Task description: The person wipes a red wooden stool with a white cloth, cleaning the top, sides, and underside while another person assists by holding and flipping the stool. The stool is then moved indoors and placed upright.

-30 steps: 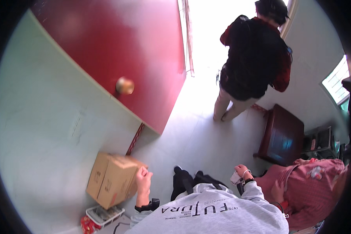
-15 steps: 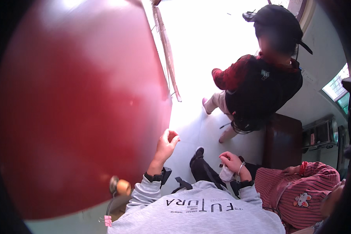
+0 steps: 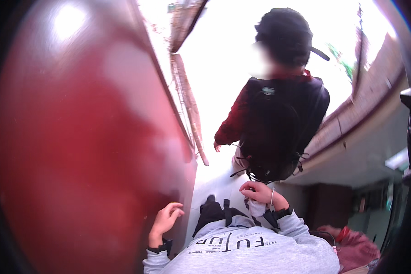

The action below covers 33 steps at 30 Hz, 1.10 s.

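Observation:
My left hand (image 3: 167,217) is raised beside a large glossy red door (image 3: 86,141), its fingers loosely bent and apart, with nothing in them. Whether the fingertips touch the door I cannot tell. In front of my body, to the right, my right hand (image 3: 259,192) is closed round a crumpled whitish cloth (image 3: 256,208), which hangs below the fingers. A bracelet circles that wrist. Just ahead, a person in a black cap (image 3: 285,36) and red-black sleeves faces away, wearing a black backpack (image 3: 274,132).
Bright daylight fills the doorway ahead, with a pale floor (image 3: 204,186) underfoot. Along the right runs a pale wall (image 3: 351,155). A dark brown piece of furniture (image 3: 331,203) stands by it. Another person in pink-red clothing (image 3: 358,251) is close at my lower right.
The person with the backpack has turned further away toward the doorway. My left hand has lowered and moved left; my right hand still holds the cloth. The whole view has shifted toward the doorway.

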Available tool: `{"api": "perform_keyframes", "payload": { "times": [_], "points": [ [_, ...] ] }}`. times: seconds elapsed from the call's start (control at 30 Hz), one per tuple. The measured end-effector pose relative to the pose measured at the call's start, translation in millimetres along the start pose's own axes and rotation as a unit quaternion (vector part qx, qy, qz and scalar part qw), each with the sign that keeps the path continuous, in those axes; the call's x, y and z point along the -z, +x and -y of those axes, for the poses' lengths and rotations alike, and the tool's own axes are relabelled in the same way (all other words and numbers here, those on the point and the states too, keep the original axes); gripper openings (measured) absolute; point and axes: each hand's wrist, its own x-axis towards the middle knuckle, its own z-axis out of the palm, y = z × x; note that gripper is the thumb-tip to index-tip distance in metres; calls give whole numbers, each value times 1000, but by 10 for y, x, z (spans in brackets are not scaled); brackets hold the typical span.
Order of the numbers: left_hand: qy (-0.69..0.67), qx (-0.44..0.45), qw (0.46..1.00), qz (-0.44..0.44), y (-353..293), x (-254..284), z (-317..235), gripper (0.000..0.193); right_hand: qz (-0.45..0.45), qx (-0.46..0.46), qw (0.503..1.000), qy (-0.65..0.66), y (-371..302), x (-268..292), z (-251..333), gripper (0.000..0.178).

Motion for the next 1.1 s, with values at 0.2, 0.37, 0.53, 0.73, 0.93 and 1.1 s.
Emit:
{"api": "perform_keyframes", "payload": {
  "times": [0.2, 0.37, 0.53, 0.73, 0.93, 1.1],
  "points": [
    [47, 96, 994, -11, -273, 92, 307, 25, 84, 66, 986, -127, 659, 553, 413, 23],
    [-6, 40, 995, -89, -575, -352, 525, 31, 164, -10, 980, -115, 995, 602, 212, 16],
    [19, 197, 979, -56, -1010, -406, 344, 32, 256, -18, 963, -80, 962, 371, 373, 15],
    [30, 212, 970, -115, -1582, -143, 205, 31, 288, -10, 957, -39, 852, -220, 1038, 15],
    [1, 180, 969, -167, -1931, 24, 346, 30, 294, 22, 954, -59, 999, -656, 1257, 14],
    [7, 202, 968, -149, -2176, -16, 314, 28, 311, 13, 947, -72, 881, -853, 1399, 15]
  ]
}}
